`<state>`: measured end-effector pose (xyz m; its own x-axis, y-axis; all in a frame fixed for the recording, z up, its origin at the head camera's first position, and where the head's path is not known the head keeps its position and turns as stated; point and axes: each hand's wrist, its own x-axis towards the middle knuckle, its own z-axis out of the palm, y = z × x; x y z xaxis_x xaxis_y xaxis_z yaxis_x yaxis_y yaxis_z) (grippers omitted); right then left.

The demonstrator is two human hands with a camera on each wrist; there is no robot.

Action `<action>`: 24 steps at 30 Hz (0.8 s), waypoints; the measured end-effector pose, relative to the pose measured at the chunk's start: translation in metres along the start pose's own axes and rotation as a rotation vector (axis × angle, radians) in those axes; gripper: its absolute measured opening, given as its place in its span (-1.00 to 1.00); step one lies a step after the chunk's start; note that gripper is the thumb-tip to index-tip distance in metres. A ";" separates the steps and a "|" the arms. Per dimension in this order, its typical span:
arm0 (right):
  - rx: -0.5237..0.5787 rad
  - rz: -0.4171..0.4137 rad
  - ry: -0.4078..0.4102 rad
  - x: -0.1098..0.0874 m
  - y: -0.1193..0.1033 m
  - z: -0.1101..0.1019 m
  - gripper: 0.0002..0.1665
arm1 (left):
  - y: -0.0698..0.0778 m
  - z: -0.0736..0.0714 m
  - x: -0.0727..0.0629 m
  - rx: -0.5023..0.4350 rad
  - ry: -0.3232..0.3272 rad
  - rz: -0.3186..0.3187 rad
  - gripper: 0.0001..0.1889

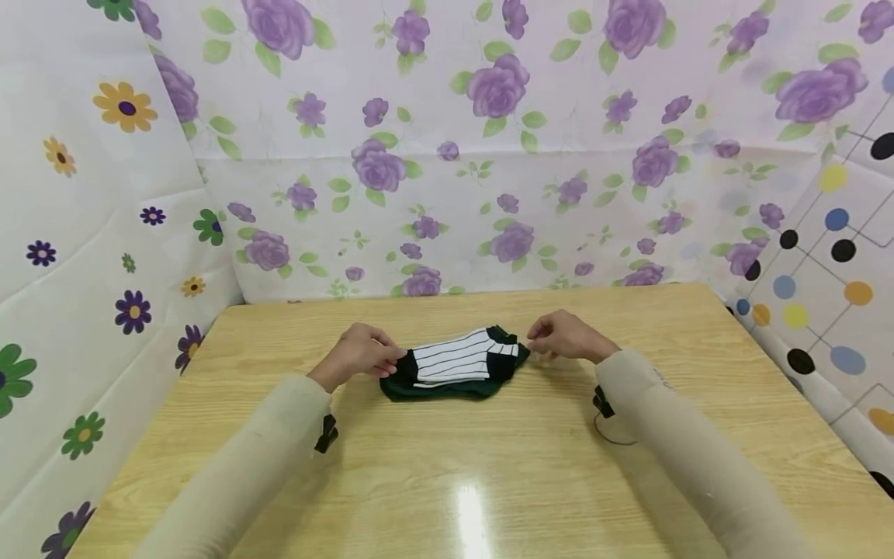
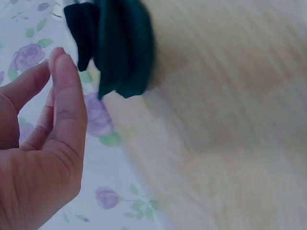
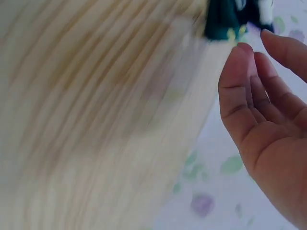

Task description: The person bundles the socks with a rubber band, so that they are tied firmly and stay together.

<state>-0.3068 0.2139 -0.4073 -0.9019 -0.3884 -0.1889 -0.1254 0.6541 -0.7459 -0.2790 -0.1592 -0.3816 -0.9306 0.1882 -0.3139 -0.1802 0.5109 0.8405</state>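
A white sock with thin black stripes and black ends lies flat across a dark green sock toward the back of the table. At its left end is my left hand, fingertips close by the black part. The left wrist view shows that thumb and fingers nearly meeting, with a small gap between them and the dark green cloth. Beyond the other end, my right hand hovers with relaxed fingers. Its thumb stands apart from the fingertips in the right wrist view, just short of the green fabric.
The wooden table ends at the back against a cloth with purple roses. Daisy-print cloth hangs on the left, dotted cloth on the right. A thin cable loops below the right wrist.
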 end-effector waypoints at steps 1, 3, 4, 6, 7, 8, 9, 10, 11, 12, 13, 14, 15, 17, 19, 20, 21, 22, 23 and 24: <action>-0.007 0.009 -0.014 -0.007 0.006 -0.006 -0.71 | 0.004 0.002 0.002 0.013 -0.003 0.006 -0.80; -0.011 0.036 -0.045 -0.021 0.019 -0.017 -0.71 | 0.010 0.007 0.006 0.044 -0.016 0.028 -0.79; -0.012 0.049 -0.060 -0.028 0.025 -0.022 -0.72 | 0.014 0.010 0.008 0.059 -0.024 0.038 -0.79; -0.014 0.074 -0.085 -0.042 0.036 -0.032 -0.72 | 0.020 0.018 0.013 0.085 -0.036 0.053 -0.78; -0.021 0.084 -0.090 -0.049 0.041 -0.036 -0.72 | 0.024 0.022 0.016 0.097 -0.044 0.061 -0.78; -0.024 0.086 -0.097 -0.055 0.046 -0.040 -0.72 | 0.027 0.026 0.018 0.107 -0.053 0.071 -0.77; -0.028 0.093 -0.097 -0.061 0.049 -0.044 -0.72 | 0.030 0.030 0.020 0.114 -0.056 0.075 -0.77; -0.032 0.099 -0.096 -0.066 0.053 -0.047 -0.72 | 0.033 0.034 0.023 0.125 -0.058 0.084 -0.77; -0.035 0.107 -0.096 -0.071 0.056 -0.050 -0.73 | 0.036 0.038 0.025 0.127 -0.060 0.091 -0.77; -0.039 0.113 -0.099 -0.075 0.059 -0.052 -0.75 | 0.039 0.041 0.028 0.127 -0.061 0.098 -0.77; -0.046 0.121 -0.103 -0.079 0.061 -0.053 -0.77 | 0.042 0.045 0.030 0.128 -0.061 0.104 -0.76; -0.050 0.128 -0.112 -0.083 0.063 -0.054 -0.78 | 0.044 0.048 0.033 0.132 -0.062 0.110 -0.75; -0.056 0.136 -0.120 -0.086 0.065 -0.054 -0.81 | 0.046 0.052 0.035 0.136 -0.061 0.112 -0.75; -0.066 0.135 -0.148 -0.094 0.067 -0.053 -0.83 | 0.050 0.058 0.041 0.154 -0.063 0.120 -0.73; -0.071 0.134 -0.162 -0.100 0.070 -0.051 -0.85 | 0.053 0.063 0.047 0.209 -0.067 0.142 -0.72; -0.079 0.131 -0.164 -0.104 0.071 -0.050 -0.86 | 0.054 0.065 0.051 0.236 -0.070 0.154 -0.72; -0.087 0.129 -0.162 -0.107 0.073 -0.049 -0.86 | 0.055 0.068 0.054 0.258 -0.073 0.163 -0.71; -0.096 0.126 -0.162 -0.108 0.074 -0.046 -0.87 | 0.055 0.069 0.057 0.280 -0.072 0.175 -0.70; -0.111 0.124 -0.157 -0.109 0.074 -0.045 -0.88 | 0.054 0.070 0.061 0.301 -0.071 0.180 -0.69; -0.124 0.121 -0.153 -0.109 0.075 -0.043 -0.89 | 0.054 0.072 0.063 0.310 -0.072 0.181 -0.68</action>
<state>-0.2355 0.3334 -0.4151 -0.8413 -0.3901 -0.3743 -0.0785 0.7731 -0.6294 -0.3250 -0.0593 -0.3874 -0.9119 0.3513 -0.2120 0.1005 0.6921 0.7147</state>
